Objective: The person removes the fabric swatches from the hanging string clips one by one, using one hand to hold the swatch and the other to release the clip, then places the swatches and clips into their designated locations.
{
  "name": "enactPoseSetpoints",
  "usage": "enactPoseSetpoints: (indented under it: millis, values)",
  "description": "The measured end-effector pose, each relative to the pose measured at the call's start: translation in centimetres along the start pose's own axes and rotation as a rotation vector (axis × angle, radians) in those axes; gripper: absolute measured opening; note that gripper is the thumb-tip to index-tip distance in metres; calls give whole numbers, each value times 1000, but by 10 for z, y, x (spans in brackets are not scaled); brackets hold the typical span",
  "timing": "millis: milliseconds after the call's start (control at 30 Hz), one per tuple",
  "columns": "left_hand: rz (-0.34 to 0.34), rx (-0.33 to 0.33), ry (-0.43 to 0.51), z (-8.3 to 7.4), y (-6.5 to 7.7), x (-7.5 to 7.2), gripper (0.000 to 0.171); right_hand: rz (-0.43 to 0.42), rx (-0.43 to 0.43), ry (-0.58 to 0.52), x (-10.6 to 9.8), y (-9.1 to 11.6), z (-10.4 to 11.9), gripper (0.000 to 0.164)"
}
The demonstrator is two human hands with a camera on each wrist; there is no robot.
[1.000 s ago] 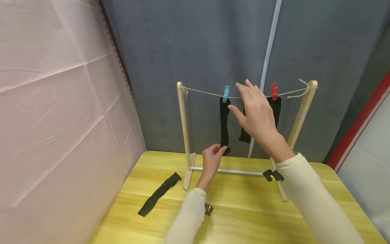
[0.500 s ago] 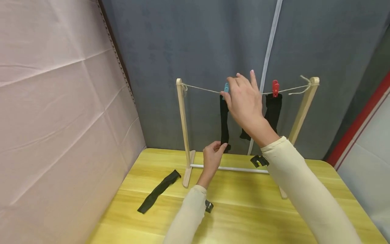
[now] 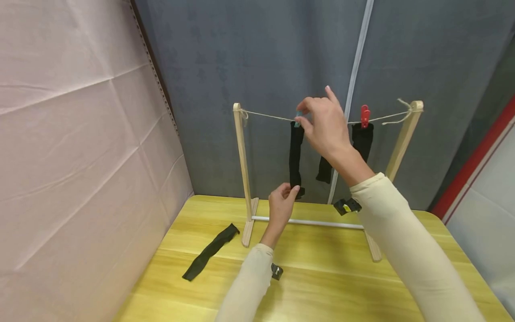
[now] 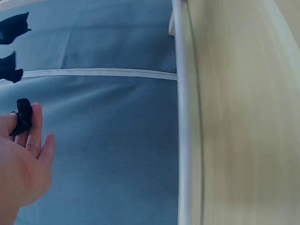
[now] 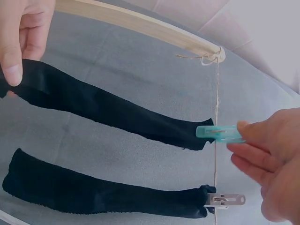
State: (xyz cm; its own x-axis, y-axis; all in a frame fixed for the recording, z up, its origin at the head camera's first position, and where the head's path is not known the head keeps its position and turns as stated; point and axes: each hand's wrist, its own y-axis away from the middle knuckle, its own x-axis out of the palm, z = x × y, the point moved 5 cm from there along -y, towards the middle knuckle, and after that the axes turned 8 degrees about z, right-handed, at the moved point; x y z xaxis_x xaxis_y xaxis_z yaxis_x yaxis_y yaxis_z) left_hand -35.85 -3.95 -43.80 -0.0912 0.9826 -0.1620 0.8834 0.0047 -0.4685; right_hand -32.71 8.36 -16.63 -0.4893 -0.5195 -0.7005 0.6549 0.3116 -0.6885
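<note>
A long black sock (image 3: pixel 295 154) hangs from a string line (image 3: pixel 267 116), held at its top by a teal clothespin (image 5: pixel 219 134). My right hand (image 3: pixel 327 127) pinches the outer end of that clothespin between thumb and index finger, its little finger raised. Lower down, my left hand (image 3: pixel 280 206) pinches the sock near its bottom end, which pokes out past the fingertips in the left wrist view. Beside it hangs a second black sock (image 5: pixel 93 192) on a grey clothespin (image 5: pixel 225 199); my right hand hides its upper part in the head view.
A third black sock (image 3: pixel 363 143) hangs under a red clothespin (image 3: pixel 365 117). Another black sock (image 3: pixel 211 251) lies on the yellow wooden table (image 3: pixel 322 286). Wooden posts (image 3: pixel 242 161) carry the line, with a white bar (image 3: pixel 322 224) low between them. A grey curtain (image 3: pixel 225 53) is behind.
My right hand has moved left along the line and closed thumb and index finger on the teal clothespin. My left hand stays at the sock's lower end.
</note>
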Motion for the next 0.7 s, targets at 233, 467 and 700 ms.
enactPoseSetpoints:
  millis: [233,467,700]
  values:
    - [3,16,17,-7,-1,-3,25,-99,-23,-107,-7,-3,-1,10]
    - [-5,10,29,-4,-1,-6,25,-196,-58,-168,-17,2,1,7]
    - [14,15,35,-5,3,-7,27,-247,-79,-181,-22,8,-1,11]
